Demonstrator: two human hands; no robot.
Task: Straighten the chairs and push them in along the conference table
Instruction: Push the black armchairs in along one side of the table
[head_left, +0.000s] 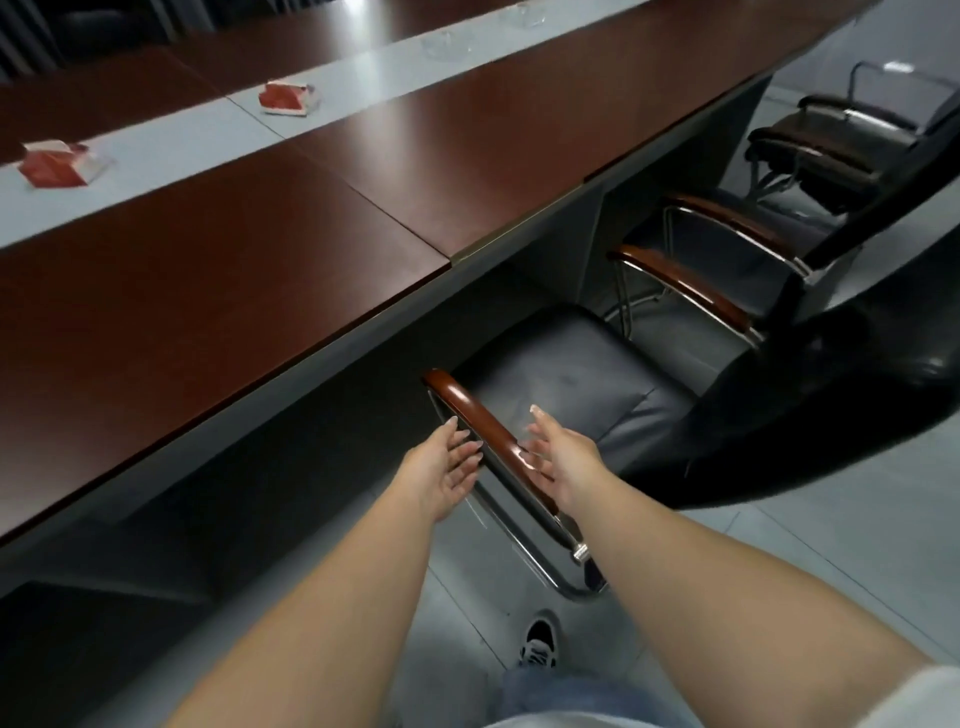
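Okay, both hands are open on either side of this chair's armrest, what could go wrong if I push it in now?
The near chair sits angled to the table; pushing by one armrest may swing it rather than slide it in.
The armrest might hit the table edge.
The left hand could get pinched there.

Both hands are spread with straight fingers on either side of the near armrest (491, 441), the left hand (441, 475) on the table side and the right hand (561, 462) over the seat (561, 379); the armrest lies in the gap between them. Under the tabletop (249, 218) edge a dark recess lies open ahead of the seat, which stands partly outside it. The chair's black backrest (831, 395) closes off the right. Beyond it, a second chair (727, 260) stands close, its armrests nearly touching the first chair's far side. A third chair (831, 140) stands further along. Bare floor (831, 545) lies open behind the backrest and around the shoe (538, 642).
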